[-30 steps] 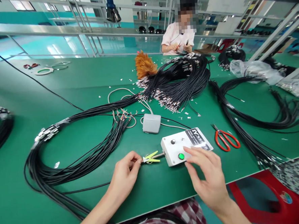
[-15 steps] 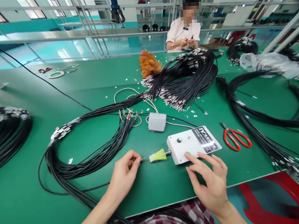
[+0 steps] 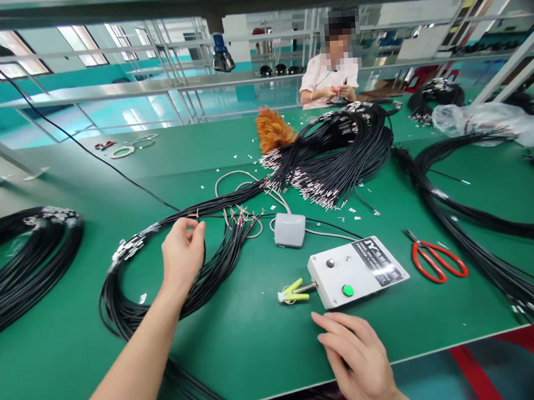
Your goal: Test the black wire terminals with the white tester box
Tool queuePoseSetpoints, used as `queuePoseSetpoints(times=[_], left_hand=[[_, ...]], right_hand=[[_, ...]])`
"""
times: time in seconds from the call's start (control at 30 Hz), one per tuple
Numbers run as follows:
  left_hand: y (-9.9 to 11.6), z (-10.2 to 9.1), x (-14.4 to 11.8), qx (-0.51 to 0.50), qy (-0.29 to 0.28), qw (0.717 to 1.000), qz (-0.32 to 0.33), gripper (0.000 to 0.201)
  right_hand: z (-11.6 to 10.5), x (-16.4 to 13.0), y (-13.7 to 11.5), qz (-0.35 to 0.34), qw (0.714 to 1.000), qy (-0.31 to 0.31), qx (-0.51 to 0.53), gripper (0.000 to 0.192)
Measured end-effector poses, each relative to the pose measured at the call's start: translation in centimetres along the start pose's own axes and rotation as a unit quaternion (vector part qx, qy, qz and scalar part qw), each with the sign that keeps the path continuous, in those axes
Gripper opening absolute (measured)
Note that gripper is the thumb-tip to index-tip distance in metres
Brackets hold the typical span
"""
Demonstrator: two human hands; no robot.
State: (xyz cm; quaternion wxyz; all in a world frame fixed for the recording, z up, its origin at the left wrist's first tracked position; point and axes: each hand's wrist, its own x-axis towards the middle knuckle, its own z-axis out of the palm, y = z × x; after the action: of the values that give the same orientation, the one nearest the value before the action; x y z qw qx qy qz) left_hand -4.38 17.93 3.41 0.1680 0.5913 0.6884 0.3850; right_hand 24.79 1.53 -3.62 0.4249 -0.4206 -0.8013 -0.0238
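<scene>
Our left hand (image 3: 183, 251) reached over the loop of black wires (image 3: 182, 289) on the green table (image 3: 258, 345), with the thumb and fingertips (image 3: 199, 226) pinched narrowly on the bared end of a single wire (image 3: 232, 215) that ran off to the right. That wire end lay just left of the fanned, stripped ends of the bundle and well left of the grey foot pedal (image 3: 289, 229).

Our right hand (image 3: 355, 354) rested palm down on the table just in front of the white control box (image 3: 357, 270); its fingers were loosely spread and held nothing. The box carried a green button (image 3: 347, 290) and a black knob (image 3: 330, 262), and a yellow-green clip (image 3: 293, 291) projected from its left side.

Red-handled scissors (image 3: 436, 261) lay to the right of the box. A large heap of black wires with metal terminals (image 3: 336, 153) lay farther back, beside an orange feather duster (image 3: 272, 131). Across the table a co-worker (image 3: 329, 78) sat with both hands together; what they held was too small to tell.
</scene>
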Motion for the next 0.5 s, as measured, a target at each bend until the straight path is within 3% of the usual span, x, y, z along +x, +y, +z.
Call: queuePoseSetpoints(times=[0.1, 0.17, 0.23, 0.27, 0.3, 0.33, 0.4, 0.5], left_hand=[[-0.2, 0.7, 0.4, 0.012, -0.039, 0.999, 0.027, 0.015], [0.3, 0.9, -2.1, 0.02, -0.075, 0.995, 0.069, 0.019], [0.8, 0.5, -6.3, 0.022, -0.131, 0.983, 0.124, 0.015], [0.9, 0.1, -8.8, 0.02, -0.199, 0.967, 0.16, 0.008], [0.9, -0.3, -11.1, 0.04, -0.326, 0.917, 0.226, 0.012], [0.7, -0.7, -13.3, 0.071, -0.399, 0.873, 0.271, 0.014], [0.1, -1.3, -16.4, 0.165, -0.459, 0.819, 0.303, 0.017], [-0.8, -1.6, -17.9, 0.225, -0.494, 0.79, 0.287, 0.023]], right_hand=[[-0.1, 0.0, 0.1, 0.0, 1.0, 0.01, -0.003, 0.024], [-0.1, -0.1, 0.1, -0.003, 1.0, 0.013, -0.001, 0.023], [-0.1, -0.1, 0.2, -0.006, 1.0, 0.015, 0.004, 0.022], [0.0, -0.2, 0.2, -0.007, 1.0, 0.016, 0.007, 0.022], [0.0, -0.2, 0.2, -0.006, 1.0, 0.014, 0.009, 0.022], [0.1, -0.3, 0.2, -0.006, 1.0, 0.01, 0.012, 0.022], [0.2, -0.5, 0.2, -0.003, 1.0, -0.004, 0.016, 0.022], [0.2, -0.8, 0.2, 0.009, 0.999, -0.026, 0.022, 0.022]])
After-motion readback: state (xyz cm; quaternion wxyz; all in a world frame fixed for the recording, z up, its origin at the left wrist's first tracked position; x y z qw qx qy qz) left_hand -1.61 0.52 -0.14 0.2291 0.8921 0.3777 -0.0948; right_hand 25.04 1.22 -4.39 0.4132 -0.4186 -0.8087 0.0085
